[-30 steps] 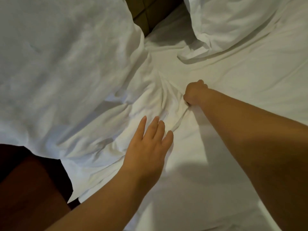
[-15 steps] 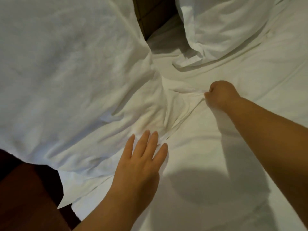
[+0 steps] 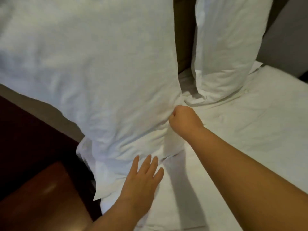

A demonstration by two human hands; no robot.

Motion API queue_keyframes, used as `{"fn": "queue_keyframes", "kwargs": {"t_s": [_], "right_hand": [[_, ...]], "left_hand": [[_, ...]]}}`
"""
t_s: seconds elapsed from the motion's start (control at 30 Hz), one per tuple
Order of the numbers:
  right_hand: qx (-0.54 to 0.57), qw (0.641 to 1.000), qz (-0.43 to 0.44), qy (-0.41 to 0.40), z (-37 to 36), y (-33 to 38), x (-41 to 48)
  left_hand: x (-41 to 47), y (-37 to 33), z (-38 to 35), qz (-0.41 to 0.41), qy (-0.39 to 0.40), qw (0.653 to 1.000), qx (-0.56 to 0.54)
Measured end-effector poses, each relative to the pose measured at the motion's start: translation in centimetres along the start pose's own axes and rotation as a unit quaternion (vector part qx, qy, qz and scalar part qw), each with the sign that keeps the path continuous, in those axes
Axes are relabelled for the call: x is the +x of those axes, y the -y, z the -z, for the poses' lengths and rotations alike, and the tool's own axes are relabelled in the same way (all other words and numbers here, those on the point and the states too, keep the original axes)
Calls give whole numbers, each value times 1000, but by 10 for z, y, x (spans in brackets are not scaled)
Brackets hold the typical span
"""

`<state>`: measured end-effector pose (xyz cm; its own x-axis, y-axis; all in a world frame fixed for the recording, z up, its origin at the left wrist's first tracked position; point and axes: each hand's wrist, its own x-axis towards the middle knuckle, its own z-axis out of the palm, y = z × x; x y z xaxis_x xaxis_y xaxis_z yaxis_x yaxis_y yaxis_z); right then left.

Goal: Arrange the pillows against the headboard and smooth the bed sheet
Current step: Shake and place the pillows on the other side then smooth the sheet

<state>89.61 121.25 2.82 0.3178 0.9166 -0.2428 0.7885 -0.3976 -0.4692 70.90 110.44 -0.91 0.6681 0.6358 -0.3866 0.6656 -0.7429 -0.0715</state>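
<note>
A large white pillow (image 3: 93, 67) fills the upper left and leans back toward the headboard (image 3: 184, 34). A second white pillow (image 3: 226, 47) stands upright to its right, with a gap between the two. My right hand (image 3: 183, 120) is a fist gripping the near right edge of the large pillow's cover. My left hand (image 3: 141, 180) lies flat with straight fingers on the pillow's lower flap, where it meets the white bed sheet (image 3: 250, 139). The sheet is wrinkled near the pillows.
A dark wooden bedside table (image 3: 41, 194) stands at the lower left beside the mattress edge. A grey wall (image 3: 290, 39) rises at the upper right, behind the bed's far corner.
The large pillow has risen from lying bunched on the bed to standing against the headboard. My right fist moved up and left with its edge. My left hand slid slightly back.
</note>
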Motion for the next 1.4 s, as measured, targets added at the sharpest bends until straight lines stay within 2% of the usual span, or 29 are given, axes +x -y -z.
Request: {"fn": "queue_keyframes", "kwargs": {"t_s": [0.07,0.27,0.43,0.6,0.7,0.9,1.03,1.23,1.33,1.4], "right_hand": [[-14,999,25,-23,20,42,-26],[-80,994,15,-77,87,156,-100],[-94,988,25,-124,147,229,-150],[-81,982,25,-166,197,280,-177],[-111,979,15,-171,217,295,-180],[-157,969,20,-189,249,300,-140],[-154,977,30,-141,268,304,-85],[-125,977,118,-127,263,297,-3],[-159,974,137,-86,254,291,36],[-167,974,134,-77,250,285,57]], "left_hand": [[-25,32,14,-9,-62,998,15],[-113,114,101,38,-133,988,68],[-171,182,197,11,-272,957,100],[-210,220,281,99,-320,941,45],[-216,230,303,116,-359,926,30],[-191,247,338,117,-383,915,43],[-153,266,366,127,-382,914,57],[-72,288,380,149,-331,932,20],[-37,293,371,156,-292,938,101],[-21,295,367,151,-304,933,122]]}}
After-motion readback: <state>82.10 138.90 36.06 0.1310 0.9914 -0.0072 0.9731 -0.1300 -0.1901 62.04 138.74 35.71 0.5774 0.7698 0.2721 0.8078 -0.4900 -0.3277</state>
